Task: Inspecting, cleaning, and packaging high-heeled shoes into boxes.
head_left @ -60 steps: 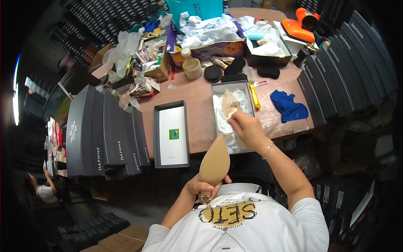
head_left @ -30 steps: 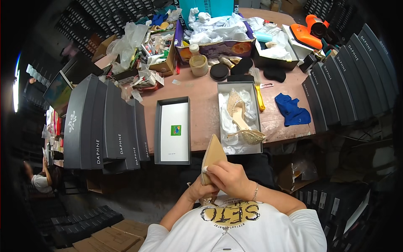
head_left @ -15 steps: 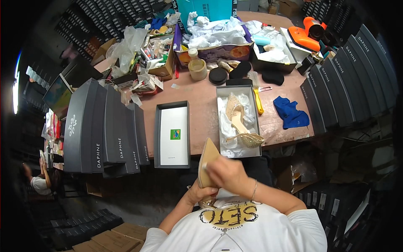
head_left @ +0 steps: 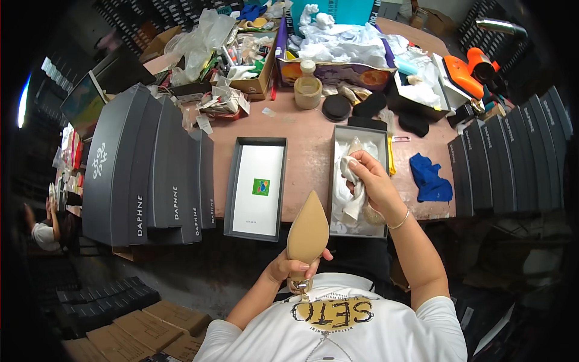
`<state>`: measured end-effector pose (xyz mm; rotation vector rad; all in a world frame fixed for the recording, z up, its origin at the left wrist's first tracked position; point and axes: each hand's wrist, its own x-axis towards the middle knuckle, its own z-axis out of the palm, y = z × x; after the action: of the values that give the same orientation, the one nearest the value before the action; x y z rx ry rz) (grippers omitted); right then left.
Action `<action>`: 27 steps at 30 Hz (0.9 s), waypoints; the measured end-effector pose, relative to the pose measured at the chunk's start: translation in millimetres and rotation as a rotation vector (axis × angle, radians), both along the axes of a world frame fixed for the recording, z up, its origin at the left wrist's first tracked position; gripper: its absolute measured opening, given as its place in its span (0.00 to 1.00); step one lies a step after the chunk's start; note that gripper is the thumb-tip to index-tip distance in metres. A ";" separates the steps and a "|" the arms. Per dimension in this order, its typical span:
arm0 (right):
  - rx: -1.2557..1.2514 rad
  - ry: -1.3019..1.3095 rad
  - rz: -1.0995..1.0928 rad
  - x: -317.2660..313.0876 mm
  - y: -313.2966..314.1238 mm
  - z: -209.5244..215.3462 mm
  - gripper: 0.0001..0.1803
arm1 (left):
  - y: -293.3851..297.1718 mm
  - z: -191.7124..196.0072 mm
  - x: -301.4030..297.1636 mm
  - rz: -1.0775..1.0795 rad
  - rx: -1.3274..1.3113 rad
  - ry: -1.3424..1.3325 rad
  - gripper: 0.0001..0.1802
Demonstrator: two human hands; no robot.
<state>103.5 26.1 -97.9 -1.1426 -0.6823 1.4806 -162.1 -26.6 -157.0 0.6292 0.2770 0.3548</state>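
While the left hand (head_left: 288, 265) grips a tan shoe (head_left: 307, 235) sole-up near the chest, the right hand (head_left: 369, 181) pinches white paper (head_left: 351, 199) over the open box (head_left: 335, 181). Risk: a loose one-handed hold may drop the shoe; tugged paper may tear.

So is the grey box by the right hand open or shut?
Open. The grey box has no lid on, so its white paper shows inside, and the right hand reaches into it. Its lid lies beside it, upturned.
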 end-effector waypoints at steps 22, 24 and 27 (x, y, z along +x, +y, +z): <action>0.680 -1.603 -0.315 18.5 273.2 -44.5 0.20 | 91.4 -12.6 26.7 0.311 -0.119 -0.171 0.49; 0.707 -1.523 -0.307 20.7 274.4 -56.1 0.27 | 90.7 -13.1 27.2 0.318 -0.128 -0.154 0.50; 0.669 -1.327 -0.217 25.5 280.2 -58.0 0.26 | 90.3 -8.7 29.2 0.335 -0.139 -0.169 0.46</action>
<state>129.0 306.3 -155.9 -1.4737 -1.6955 0.0617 -132.9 63.7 -165.7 0.4121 0.2426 0.7011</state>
